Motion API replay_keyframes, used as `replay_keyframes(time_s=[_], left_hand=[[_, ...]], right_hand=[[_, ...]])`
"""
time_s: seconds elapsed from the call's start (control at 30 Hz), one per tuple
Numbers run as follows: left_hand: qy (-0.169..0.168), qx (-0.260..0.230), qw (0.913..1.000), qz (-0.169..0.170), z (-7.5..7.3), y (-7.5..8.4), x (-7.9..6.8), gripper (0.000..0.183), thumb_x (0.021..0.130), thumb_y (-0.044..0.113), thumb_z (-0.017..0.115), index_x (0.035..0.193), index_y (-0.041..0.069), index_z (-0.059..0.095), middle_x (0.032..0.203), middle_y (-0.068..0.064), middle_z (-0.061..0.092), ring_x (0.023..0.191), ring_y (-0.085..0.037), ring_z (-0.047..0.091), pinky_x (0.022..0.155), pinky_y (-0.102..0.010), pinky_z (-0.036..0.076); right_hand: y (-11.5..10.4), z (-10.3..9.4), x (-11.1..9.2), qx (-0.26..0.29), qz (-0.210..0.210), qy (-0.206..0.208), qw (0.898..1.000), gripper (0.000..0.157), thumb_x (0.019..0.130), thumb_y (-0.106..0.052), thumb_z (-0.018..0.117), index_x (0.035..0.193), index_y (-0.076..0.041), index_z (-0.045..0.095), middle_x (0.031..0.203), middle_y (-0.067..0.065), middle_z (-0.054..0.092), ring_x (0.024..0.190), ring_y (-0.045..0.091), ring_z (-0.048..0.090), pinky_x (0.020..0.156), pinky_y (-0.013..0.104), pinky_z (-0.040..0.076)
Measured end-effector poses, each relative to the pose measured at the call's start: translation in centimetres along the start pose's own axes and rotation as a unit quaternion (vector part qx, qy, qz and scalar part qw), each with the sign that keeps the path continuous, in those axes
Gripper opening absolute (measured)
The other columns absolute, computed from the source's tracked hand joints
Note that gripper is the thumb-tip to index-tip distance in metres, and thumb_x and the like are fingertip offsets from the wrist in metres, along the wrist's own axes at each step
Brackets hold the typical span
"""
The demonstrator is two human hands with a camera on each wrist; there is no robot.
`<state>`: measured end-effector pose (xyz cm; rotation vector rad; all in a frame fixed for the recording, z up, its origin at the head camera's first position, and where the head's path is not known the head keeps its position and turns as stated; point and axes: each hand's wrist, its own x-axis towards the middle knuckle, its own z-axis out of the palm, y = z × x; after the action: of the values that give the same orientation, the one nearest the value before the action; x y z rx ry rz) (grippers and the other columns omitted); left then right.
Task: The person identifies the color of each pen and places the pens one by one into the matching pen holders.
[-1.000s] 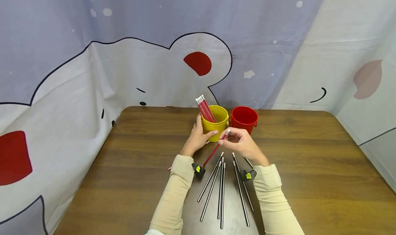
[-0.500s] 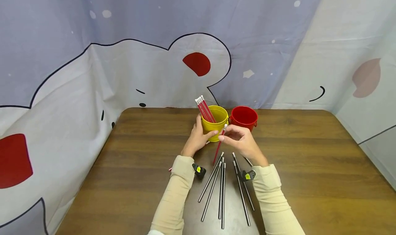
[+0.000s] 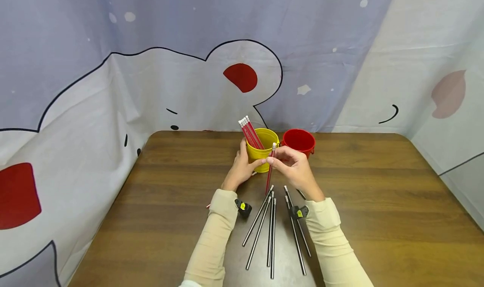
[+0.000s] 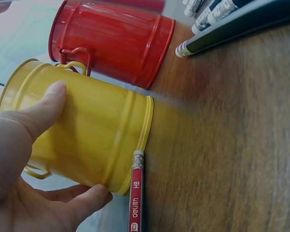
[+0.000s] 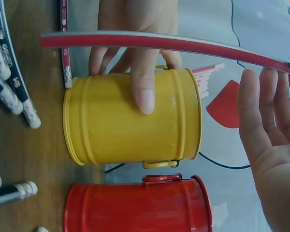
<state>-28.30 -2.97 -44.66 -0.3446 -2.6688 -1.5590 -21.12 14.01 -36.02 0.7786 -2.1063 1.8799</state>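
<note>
My left hand [image 3: 240,168] grips the yellow bucket [image 4: 87,121] from its left side, thumb across the front wall. Several red pencils [image 3: 251,134] lean in that bucket with their white eraser ends up. My right hand [image 3: 296,171] pinches another red pencil [image 5: 159,42] near its eraser end, in front of the yellow bucket. This pencil stands nearly upright in the head view, eraser up and lower end pointing down at the table. One more red pencil [image 4: 137,193] lies on the table by the bucket's base, mostly hidden by the left arm in the head view.
A red bucket [image 5: 135,208] stands close on the right of the yellow one. Several dark pencils [image 3: 273,240] lie fanned on the wooden table [image 3: 378,194] between the forearms, erasers toward the buckets. A printed curtain [image 3: 170,89] hangs behind the table.
The right hand has lifted the red pencil slightly up toward the yellow bucket's rim and turned it from slanted to nearly upright. The left hand keeps its grip on the bucket.
</note>
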Motion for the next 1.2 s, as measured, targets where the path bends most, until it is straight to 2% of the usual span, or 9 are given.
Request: replay_keyframes(time_s=[0.17,0.33,0.5,0.77,1.2], left_hand=[[0.0,0.001,1.0,0.001,0.0,-0.1,0.0,0.096,0.079,0.045,0.066,0.146,0.032,-0.002,0.138,-0.013,0.037,0.125,-0.034,0.036,0.103,-0.054,0.029],[-0.002,0.004,1.0,-0.005,0.0,0.0,-0.1,0.097,0.079,0.047,0.066,0.146,0.033,-0.003,0.137,-0.014,0.038,0.125,-0.035,0.036,0.102,-0.054,0.03],[-0.004,0.001,1.0,-0.008,0.0,0.0,-0.1,0.098,0.079,0.046,0.066,0.146,0.032,-0.003,0.137,-0.014,0.038,0.125,-0.035,0.036,0.102,-0.054,0.03],[-0.004,0.002,0.9999,-0.01,0.1,0.2,0.1,0.097,0.079,0.044,0.066,0.146,0.032,-0.004,0.137,-0.013,0.038,0.126,-0.034,0.036,0.103,-0.053,0.029],[-0.001,-0.002,0.9998,-0.018,0.1,0.2,0.1,0.098,0.078,0.047,0.066,0.146,0.032,-0.002,0.138,-0.013,0.037,0.126,-0.033,0.036,0.104,-0.052,0.029]], right_hand=[[-0.4,0.0,0.4,-0.034,-0.01,0.003,0.999,0.011,0.079,0.011,0.063,0.089,0.012,0.059,0.08,0.024,0.059,0.069,0.026,0.057,0.066,0.019,0.051],[-0.5,0.1,0.7,-0.05,-0.027,0.025,0.998,0.012,0.079,0.009,0.064,0.09,0.011,0.061,0.08,0.021,0.06,0.072,0.019,0.057,0.068,0.019,0.051],[-0.9,0.1,1.3,-0.065,-0.037,0.046,0.996,0.012,0.079,0.005,0.066,0.09,0.009,0.062,0.081,0.018,0.061,0.072,0.019,0.057,0.066,0.02,0.051],[-2.2,0.0,3.4,-0.104,-0.096,0.075,0.987,0.011,0.078,0.008,0.066,0.088,0.01,0.063,0.079,0.02,0.062,0.071,0.018,0.056,0.065,0.017,0.049],[-4.2,-0.3,7.0,-0.143,-0.138,0.117,0.973,0.014,0.08,0.001,0.067,0.091,0.009,0.064,0.087,0.017,0.064,0.075,0.022,0.06,0.065,0.026,0.054]])
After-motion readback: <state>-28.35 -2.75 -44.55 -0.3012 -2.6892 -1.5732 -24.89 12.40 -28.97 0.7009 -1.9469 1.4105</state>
